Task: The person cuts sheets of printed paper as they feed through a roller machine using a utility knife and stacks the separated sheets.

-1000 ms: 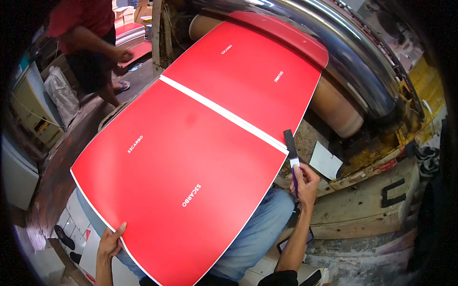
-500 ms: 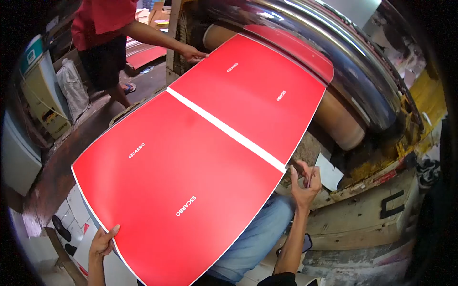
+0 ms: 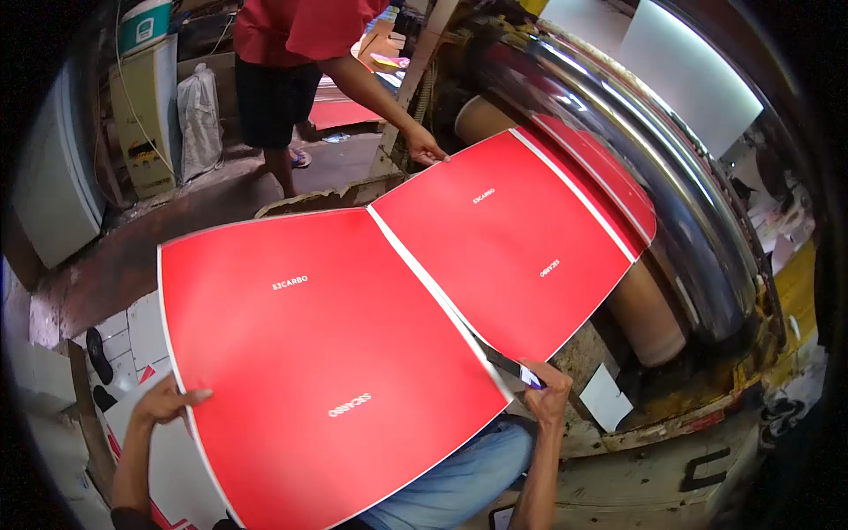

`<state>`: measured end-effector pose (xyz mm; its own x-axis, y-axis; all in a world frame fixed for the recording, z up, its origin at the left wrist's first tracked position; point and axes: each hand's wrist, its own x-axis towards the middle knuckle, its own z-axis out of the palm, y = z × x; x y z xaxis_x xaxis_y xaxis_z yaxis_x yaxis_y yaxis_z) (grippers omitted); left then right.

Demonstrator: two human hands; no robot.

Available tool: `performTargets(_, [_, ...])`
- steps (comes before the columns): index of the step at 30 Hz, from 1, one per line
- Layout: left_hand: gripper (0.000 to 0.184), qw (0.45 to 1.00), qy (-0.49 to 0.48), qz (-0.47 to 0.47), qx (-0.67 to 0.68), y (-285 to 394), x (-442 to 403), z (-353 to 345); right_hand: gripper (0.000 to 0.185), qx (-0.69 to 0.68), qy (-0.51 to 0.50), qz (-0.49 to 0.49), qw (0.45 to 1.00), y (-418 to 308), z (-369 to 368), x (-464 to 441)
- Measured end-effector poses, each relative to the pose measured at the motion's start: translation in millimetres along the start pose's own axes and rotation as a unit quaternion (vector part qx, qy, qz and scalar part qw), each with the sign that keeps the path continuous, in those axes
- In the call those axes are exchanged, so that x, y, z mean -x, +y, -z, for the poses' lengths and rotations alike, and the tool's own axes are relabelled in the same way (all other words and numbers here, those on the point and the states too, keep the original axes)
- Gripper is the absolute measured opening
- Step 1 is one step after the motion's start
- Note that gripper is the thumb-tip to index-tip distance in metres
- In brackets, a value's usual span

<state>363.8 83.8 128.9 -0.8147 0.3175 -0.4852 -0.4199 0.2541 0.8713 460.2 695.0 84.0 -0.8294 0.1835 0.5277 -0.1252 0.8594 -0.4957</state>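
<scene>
My left hand (image 3: 168, 399) pinches the left edge of the near red printed sheet (image 3: 309, 353), thumb on top. A cutter with a purple and white handle (image 3: 530, 377) is in my right hand (image 3: 549, 395), at the right corner of the sheets. Its blade side is partly hidden under the red sheet. A second red sheet (image 3: 521, 238) lies beyond the first, with a gap between them that widens toward the right. White lettering marks both sheets. The far one reaches up to a shiny metal roller (image 3: 654, 177).
At the upper left a co-worker in a red shirt (image 3: 309, 31) holds the far sheet's left edge with one hand (image 3: 424, 146). A brown roller (image 3: 649, 309) sits below the metal one. White paper (image 3: 606, 399) lies right of my right hand.
The near sheet has come partly apart from the far one and turned. Another white strip now shows near the roller. The cutter has moved from beside the sheets to between them at the right.
</scene>
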Motion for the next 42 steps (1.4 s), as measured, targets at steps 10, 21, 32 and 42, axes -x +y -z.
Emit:
performTargets(10, [0.046,0.951,0.295,-0.044,0.080,-109.7,165.1,164.7,0.034,-0.013,0.014,-0.087,0.996,-41.3,8.0,7.2])
performTargets(21, [0.039,0.841,0.517,0.131,0.090,-286.5,144.9,102.3,0.042,-0.039,-0.048,-0.171,0.983,-52.5,14.7,14.4])
performTargets(32, [0.033,0.663,0.699,0.045,-0.263,-201.4,45.9,91.0,0.047,-0.065,-0.042,-0.139,0.987,-82.0,18.6,23.4])
performTargets(42, [0.031,0.896,0.300,-0.316,-0.084,86.3,-138.5,-215.3,0.042,-0.059,-0.057,-0.146,0.986,-105.2,20.6,21.9])
